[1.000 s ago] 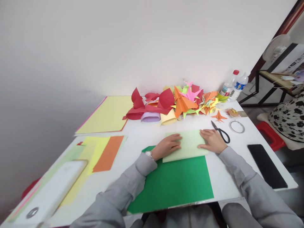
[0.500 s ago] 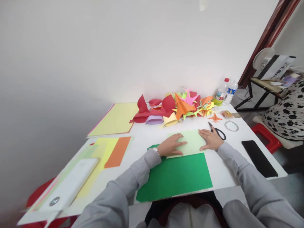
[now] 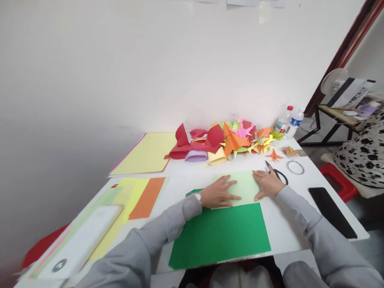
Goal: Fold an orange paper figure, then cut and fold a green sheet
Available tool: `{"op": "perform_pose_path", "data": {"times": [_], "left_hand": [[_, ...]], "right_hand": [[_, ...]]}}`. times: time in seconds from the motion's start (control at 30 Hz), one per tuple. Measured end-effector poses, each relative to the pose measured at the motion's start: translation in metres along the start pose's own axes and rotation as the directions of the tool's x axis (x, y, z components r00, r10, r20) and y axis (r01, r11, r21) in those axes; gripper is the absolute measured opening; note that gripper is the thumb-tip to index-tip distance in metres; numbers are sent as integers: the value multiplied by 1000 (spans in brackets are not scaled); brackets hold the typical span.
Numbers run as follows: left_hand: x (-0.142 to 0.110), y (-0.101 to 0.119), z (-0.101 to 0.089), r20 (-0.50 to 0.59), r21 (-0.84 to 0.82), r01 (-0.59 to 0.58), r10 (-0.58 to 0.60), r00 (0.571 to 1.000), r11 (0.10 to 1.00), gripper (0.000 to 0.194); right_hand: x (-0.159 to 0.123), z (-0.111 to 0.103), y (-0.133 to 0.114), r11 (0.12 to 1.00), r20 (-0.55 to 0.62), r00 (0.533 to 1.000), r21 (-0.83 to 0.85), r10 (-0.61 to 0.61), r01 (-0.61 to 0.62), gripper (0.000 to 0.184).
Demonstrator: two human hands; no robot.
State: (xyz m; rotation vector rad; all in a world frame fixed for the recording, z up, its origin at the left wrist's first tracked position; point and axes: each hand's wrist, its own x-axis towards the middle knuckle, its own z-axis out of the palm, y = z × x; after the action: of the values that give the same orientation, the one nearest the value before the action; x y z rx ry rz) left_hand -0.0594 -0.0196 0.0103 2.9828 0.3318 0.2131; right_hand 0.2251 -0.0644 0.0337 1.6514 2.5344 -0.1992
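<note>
A pale green sheet of paper (image 3: 244, 190) lies flat on the table, its near edge overlapping a dark green sheet (image 3: 222, 236). My left hand (image 3: 219, 193) rests on the left part of the pale sheet, fingers spread. On its right edge lies my right hand (image 3: 268, 184), fingers apart, nothing gripped. Beside that hand is a pair of scissors (image 3: 281, 175) with black handles, partly hidden by the fingers.
Folded paper shapes (image 3: 216, 140) are heaped by the wall, with two bottles (image 3: 282, 122) at their right. A black phone-like slab (image 3: 332, 212) and a metal ring (image 3: 295, 167) lie at right. Coloured sheets (image 3: 147, 199) and a white device (image 3: 84, 240) sit left.
My left hand has slid slightly right across the pale green sheet. The right hand stays on the sheet's right edge. The view has tilted up a little.
</note>
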Motion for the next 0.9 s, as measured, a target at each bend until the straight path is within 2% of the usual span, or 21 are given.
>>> {"op": "perform_pose_path", "data": {"times": [0.17,0.3,0.4,0.47,0.57,0.73,0.8,0.9], "left_hand": [[1,2,-3,12,-27,3,-3,1000,1000,39],[1,4,-3,46,-62,26,-23,999,998,36],[2,4,-3,66,-71,31,-27,997,997,36],[2,5,-3,58,-78,36,-31,998,996,36],[2,6,-3,43,-90,40,-36,998,995,35],[0,5,-1,36,-125,34,-30,999,992,35],[-1,5,-1,32,-140,29,-25,999,990,36],[-1,5,-1,54,-142,38,-31,998,989,36]], "right_hand": [[7,-8,-10,998,0,1000,-62,-13,13,91],[13,-18,-20,997,53,998,-76,16,-12,103],[18,-23,-31,997,75,995,-52,69,-65,100],[20,-22,-41,992,41,992,-49,116,-114,96],[22,-10,-60,976,-79,980,-113,180,-189,90],[21,25,-80,942,-230,933,-128,275,-309,90],[20,36,-80,940,-268,916,-86,297,-330,88],[19,44,-77,937,-254,909,-29,330,-348,90]]}}
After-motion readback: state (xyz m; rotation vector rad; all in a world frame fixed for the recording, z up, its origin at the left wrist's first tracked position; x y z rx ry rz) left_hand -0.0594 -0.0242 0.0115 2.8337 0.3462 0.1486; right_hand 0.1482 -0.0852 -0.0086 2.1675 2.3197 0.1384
